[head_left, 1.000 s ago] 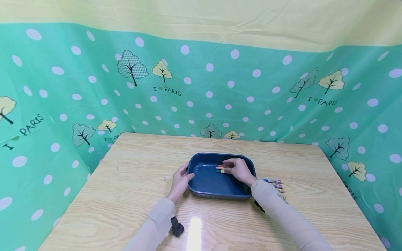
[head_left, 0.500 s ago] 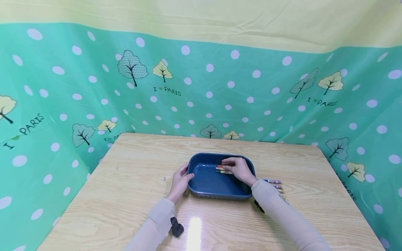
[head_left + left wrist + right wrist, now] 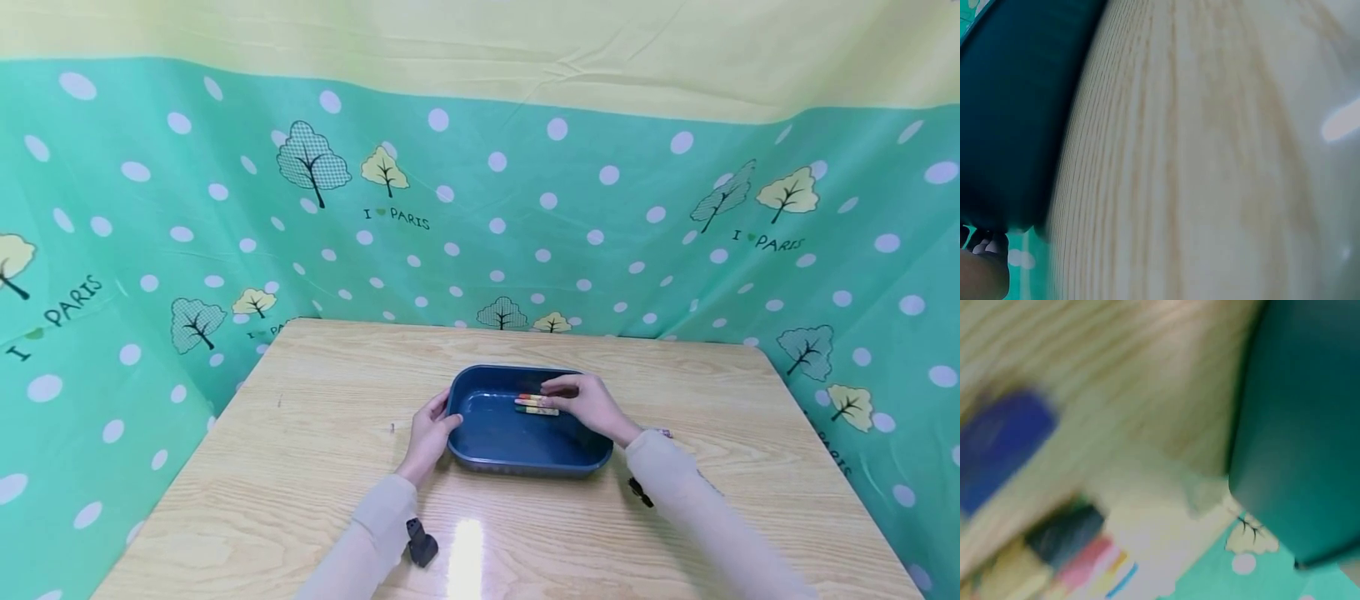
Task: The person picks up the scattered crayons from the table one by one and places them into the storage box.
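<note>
In the head view, my left hand (image 3: 428, 439) grips the left wall of a dark blue plastic tray (image 3: 487, 462), thumb over the rim. Several crayons lie side by side on the tray's floor, among them a green-tipped crayon (image 3: 536, 411) in front. Over the right part of the tray hovers my right hand (image 3: 588, 404), its fingers loosely bent just right of those crayons and holding nothing that I can see. More crayons lie on the table right of the tray, mostly hidden by the right sleeve; the right wrist view shows a blurred blue crayon (image 3: 1007, 450) and a black crayon (image 3: 1066, 534).
The tray stands on a light wood-grain table (image 3: 300, 500). A green dotted curtain (image 3: 420, 275) hangs behind the table and along both sides. A black wrist device (image 3: 422, 543) sits by the left cuff.
My right hand has drawn back a little to the right, leaving the crayons lying in the tray. The right sleeve now covers more of the crayons on the table. My left hand stays put.
</note>
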A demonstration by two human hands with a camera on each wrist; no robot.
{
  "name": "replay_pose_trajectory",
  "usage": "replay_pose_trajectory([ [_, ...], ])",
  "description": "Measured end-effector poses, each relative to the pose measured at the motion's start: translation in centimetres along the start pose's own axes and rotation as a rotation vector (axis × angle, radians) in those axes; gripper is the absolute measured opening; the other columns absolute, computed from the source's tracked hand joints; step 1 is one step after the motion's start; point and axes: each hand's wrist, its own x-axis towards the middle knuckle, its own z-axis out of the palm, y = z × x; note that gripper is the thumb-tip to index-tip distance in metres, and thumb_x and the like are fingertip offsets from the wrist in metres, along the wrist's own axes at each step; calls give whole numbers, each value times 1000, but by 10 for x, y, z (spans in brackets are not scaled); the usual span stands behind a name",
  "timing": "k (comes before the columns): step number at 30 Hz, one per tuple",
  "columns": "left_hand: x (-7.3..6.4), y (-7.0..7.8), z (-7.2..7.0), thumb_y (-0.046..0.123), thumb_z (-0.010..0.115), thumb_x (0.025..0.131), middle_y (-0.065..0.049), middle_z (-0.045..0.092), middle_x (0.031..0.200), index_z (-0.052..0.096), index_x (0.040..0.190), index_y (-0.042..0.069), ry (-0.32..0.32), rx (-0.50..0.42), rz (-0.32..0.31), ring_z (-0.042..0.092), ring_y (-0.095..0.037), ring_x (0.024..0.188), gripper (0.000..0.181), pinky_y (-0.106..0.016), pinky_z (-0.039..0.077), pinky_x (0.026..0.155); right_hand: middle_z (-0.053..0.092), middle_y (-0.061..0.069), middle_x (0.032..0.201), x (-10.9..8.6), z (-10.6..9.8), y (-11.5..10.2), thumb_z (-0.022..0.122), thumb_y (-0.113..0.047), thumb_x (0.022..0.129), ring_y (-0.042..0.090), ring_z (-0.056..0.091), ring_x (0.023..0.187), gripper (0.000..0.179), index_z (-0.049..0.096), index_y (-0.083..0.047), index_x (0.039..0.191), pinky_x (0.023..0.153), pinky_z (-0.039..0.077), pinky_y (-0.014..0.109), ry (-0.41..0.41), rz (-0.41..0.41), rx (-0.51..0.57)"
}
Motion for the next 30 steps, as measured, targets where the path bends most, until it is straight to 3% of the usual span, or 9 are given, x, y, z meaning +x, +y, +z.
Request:
replay_pose_trajectory([
  [5,-1,1,-1,-5,54,80,-22,40,139,43,134,-1,8,6,-7,38,-35,129,55,-42,36,105,67,11,108,-12,-21,0,66,-14,83,22,64,98,32,65,-4,113,79,56,31,21,0,16],
  [15,0,0,-1,-5,54,81,-23,40,139,42,134,-2,-4,14,-7,40,-35,128,55,-42,37,104,64,9,116,-29,-57,18,63,-24,86,22,62,104,36,62,-9,118,85,54,31,81,46,26],
  [23,0,3,-1,-5,55,80,-22,41,139,44,134,-1,3,0,-18,39,-34,129,55,-41,36,105,63,16,116,-37,-73,31,62,-23,86,27,62,103,40,59,-1,120,81,55,28,98,45,-25],
  [30,0,3,-1,-4,55,80,-21,41,139,44,134,-1,2,7,-17,39,-34,129,55,-41,36,105,62,16,117,-44,-82,51,63,-23,86,19,64,99,42,58,-1,121,80,54,23,107,68,-39],
])
